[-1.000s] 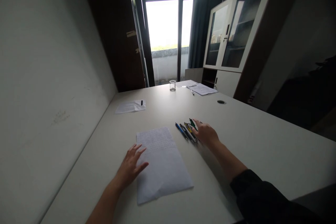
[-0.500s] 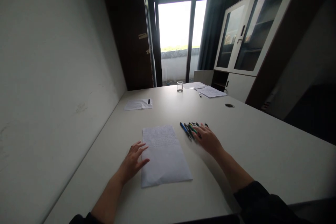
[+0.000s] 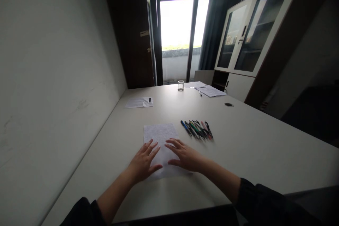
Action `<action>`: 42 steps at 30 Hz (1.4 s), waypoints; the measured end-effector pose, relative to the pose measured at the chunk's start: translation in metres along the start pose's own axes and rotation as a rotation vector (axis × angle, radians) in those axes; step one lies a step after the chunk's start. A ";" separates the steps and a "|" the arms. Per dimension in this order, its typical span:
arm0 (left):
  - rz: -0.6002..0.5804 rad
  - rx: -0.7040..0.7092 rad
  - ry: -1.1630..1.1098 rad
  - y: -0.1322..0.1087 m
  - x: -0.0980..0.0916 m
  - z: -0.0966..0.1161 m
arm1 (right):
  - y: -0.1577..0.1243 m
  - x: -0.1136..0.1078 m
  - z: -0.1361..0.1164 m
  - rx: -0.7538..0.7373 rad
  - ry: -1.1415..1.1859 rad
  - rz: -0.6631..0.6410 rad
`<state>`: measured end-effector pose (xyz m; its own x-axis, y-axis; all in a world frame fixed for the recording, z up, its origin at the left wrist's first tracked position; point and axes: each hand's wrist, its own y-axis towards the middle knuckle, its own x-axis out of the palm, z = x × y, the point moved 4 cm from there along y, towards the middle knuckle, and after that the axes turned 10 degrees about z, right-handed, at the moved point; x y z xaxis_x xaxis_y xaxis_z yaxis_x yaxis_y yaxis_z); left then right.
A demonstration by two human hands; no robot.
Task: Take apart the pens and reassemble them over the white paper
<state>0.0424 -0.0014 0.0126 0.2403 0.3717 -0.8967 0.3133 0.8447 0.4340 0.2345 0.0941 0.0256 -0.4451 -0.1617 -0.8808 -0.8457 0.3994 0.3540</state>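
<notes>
The paper [image 3: 162,155] lies on the white table [image 3: 225,162], in front of the person, and both hands are over it. The left hand [image 3: 144,160] is above its left part and the right hand [image 3: 186,156] above its right part. On each hand the fingers are spread and the thumb stands apart, so the grip is quite open and nothing is held in it. Whether the fingertips press on the paper or are only just above it, I cannot tell.

For good work here, I think that both hands should come down flat and lightly, with equal pressure, so the paper does not slip or turn. If it must be moved straight, it is better to guide it by its two side edges than to push from the middle, because thin paper can wrinkle easily. The written lines are at the far part, near the fingers, and it seems wise not to rub there. The pens [image 3: 197,129] lie in a loose row, near the right hand; the right wrist should keep away from them, as they can roll.
</notes>
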 end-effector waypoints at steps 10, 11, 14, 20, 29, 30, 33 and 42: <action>-0.080 -0.036 -0.016 -0.004 0.014 -0.009 | 0.000 0.014 0.002 0.001 -0.016 -0.064; -0.084 -0.039 -0.019 -0.004 0.014 -0.010 | 0.001 0.015 0.002 0.003 -0.016 -0.067; -0.092 -0.044 -0.028 -0.004 0.016 -0.011 | 0.001 0.018 0.002 0.008 -0.021 -0.062; -0.114 -0.044 -0.032 -0.003 0.020 -0.009 | 0.000 0.029 0.003 -0.006 -0.004 -0.073; -0.136 -0.058 -0.031 -0.004 0.021 -0.008 | -0.002 0.032 0.004 0.012 0.004 -0.071; -0.136 -0.060 -0.027 -0.004 0.021 -0.008 | -0.003 0.032 0.004 0.011 0.004 -0.068; -0.138 -0.068 -0.017 -0.005 0.022 -0.008 | -0.003 0.033 0.004 0.011 0.002 -0.069; -0.153 -0.075 -0.012 -0.005 0.024 -0.008 | -0.002 0.034 0.005 0.006 -0.017 -0.086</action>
<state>0.0391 0.0067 -0.0112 0.2058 0.2324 -0.9506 0.2777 0.9176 0.2844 0.2223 0.0920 -0.0066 -0.3654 -0.1804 -0.9132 -0.8788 0.3903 0.2745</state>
